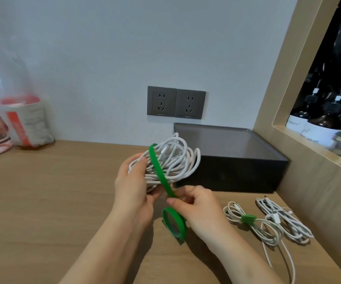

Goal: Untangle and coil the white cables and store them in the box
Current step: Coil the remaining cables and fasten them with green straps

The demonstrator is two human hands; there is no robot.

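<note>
Likely light and springy, the loose coil of white cables needs its waist held: left hand grips there, right hand pinches the green strap

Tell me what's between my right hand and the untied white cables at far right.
Head view: a coiled cable bound with a green tie lies there on the table.

Light wood-grain desktop, butting against the wall at the back and a wooden panel on the right. In that back right corner, an open black box. In front of it, near the right edge, a coiled white cable cinched with a green tie. Just beside, further right, a second white cable bundle. Loose white ends trailing toward the near edge. At far left, a clear plastic bag, with a blurred red-and-white packet seen through it.
</note>
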